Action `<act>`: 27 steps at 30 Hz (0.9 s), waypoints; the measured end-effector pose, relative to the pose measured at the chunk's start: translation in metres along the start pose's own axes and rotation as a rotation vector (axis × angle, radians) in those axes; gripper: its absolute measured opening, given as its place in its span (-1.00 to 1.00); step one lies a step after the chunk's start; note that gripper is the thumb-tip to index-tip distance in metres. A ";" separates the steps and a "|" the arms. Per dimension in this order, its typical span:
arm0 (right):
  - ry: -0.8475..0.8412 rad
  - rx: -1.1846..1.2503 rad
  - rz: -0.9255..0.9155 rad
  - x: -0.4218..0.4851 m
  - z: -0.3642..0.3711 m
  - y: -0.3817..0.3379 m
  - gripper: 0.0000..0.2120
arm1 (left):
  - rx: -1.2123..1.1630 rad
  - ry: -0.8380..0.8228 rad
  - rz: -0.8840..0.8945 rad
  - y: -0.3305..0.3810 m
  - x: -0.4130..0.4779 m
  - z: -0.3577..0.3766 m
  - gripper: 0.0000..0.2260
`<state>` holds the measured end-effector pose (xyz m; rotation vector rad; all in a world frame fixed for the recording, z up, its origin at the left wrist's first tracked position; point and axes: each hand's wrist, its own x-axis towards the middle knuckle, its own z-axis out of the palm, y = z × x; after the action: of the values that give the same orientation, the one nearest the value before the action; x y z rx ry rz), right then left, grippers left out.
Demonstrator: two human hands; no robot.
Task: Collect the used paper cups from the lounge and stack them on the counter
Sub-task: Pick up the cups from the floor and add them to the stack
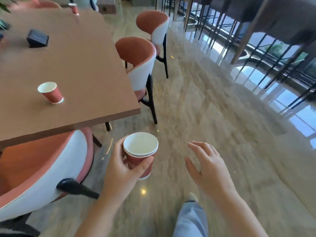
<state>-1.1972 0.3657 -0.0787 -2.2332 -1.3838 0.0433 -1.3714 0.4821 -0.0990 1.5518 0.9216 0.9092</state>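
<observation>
The left hand [123,166] grips a nested stack of red paper cups with white insides [140,149], thumb and fingers curled round the wall below the rims, just off the near corner of the brown rectangular wooden table [82,65] and lower than its top, above the glossy beige floor [205,103]. The right hand [206,166] hangs further out from that corner, fingers loosely spread and holding nothing. A single red paper cup [51,93] stands upright on the table near its near edge. Another red paper cup [73,9] stands at the table's far edge. A black box-shaped holder [37,39] sits on the table between them. A rust-and-white curved chair [51,168] is tucked under the near edge.
</observation>
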 end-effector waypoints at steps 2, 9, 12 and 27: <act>-0.063 0.014 -0.069 0.034 0.007 0.017 -0.67 | 0.007 0.086 -0.019 -0.002 0.016 0.013 -0.45; -0.297 0.066 -0.322 0.151 0.018 0.077 -0.64 | -0.004 0.439 -0.102 -0.008 0.064 0.086 -0.44; -0.350 0.075 -0.412 0.189 0.027 0.108 -0.63 | 0.005 0.533 -0.127 -0.013 0.081 0.118 -0.43; -0.505 0.036 -0.588 0.258 0.201 0.223 -0.67 | 0.014 0.672 -0.300 -0.186 0.146 0.193 -0.44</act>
<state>-0.9454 0.5865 -0.2907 -1.7631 -2.2370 0.4460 -1.1547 0.5632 -0.2979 1.0742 1.5857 1.2245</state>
